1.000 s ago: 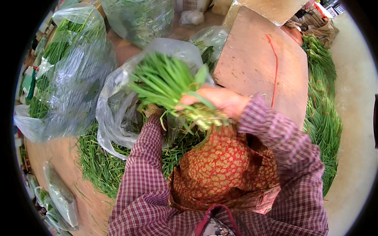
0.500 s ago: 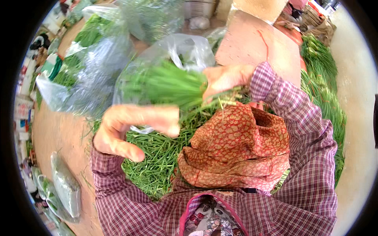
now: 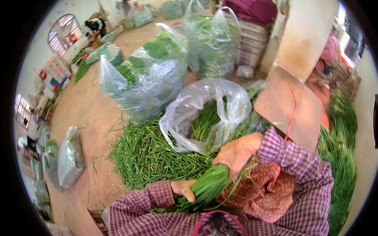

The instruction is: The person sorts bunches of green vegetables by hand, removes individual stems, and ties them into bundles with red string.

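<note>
A bunch of green chives (image 3: 210, 185) lies slantwise close to my lap, its stem ends up and to the right. My right hand (image 3: 237, 151) is closed around the stem end. Lower down the leaves, my left hand (image 3: 184, 189) grips the bunch with the thumb on top; its other fingers are hidden under the leaves. A red-and-tan patterned cloth (image 3: 271, 188) covers my lap just beneath the bunch. Beyond my hands stands an open clear plastic bag (image 3: 177, 122) with chives (image 3: 206, 124) inside.
Loose cut greens (image 3: 153, 157) pile on the floor before me. Two full bags, one bluish (image 3: 153, 92) and one clear (image 3: 210, 47), stand farther back. A pinkish board (image 3: 293, 102) with a red string lies at right, near long chives (image 3: 338, 157) along the wall. Filled bags (image 3: 71, 161) stand left.
Both hands have come down toward my lap with the bunch. My left hand, open and apart before, now grips the leaves. The view has tilted up, showing more of the room.
</note>
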Demonstrator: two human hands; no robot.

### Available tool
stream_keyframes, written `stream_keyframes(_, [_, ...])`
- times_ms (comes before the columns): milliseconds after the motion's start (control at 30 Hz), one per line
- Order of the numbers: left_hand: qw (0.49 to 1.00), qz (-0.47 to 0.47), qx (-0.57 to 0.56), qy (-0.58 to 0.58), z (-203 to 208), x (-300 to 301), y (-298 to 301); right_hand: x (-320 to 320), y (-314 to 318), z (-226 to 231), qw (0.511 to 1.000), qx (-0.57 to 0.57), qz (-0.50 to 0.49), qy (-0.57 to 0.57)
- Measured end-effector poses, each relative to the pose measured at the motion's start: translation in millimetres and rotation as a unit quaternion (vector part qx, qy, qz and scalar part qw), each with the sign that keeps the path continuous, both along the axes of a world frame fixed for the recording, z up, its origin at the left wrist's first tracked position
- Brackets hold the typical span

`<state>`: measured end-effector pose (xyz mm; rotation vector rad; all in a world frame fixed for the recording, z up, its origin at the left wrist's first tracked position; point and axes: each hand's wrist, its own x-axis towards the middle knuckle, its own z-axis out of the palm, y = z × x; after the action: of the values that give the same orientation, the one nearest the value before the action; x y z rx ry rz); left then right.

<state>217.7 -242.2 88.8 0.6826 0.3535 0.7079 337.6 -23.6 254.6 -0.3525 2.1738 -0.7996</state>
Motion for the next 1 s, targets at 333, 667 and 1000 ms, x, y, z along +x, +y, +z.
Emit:
stream_keyframes(333, [0.985,0.1,-0.013,0.143,36,-4,-3,-2,13,30,0.99,0.094,-0.076,-0.067])
stream_keyframes(667, [0.966,0.177,0.081,0.171,-7,-56,6,45,97,21,0.922,0.054,-0.331,0.192])
stream_keyframes(1000, [0.946,0.203,0.097,0.232,-10,-79,5,152,166,2,0.746,0.277,-0.365,0.483])
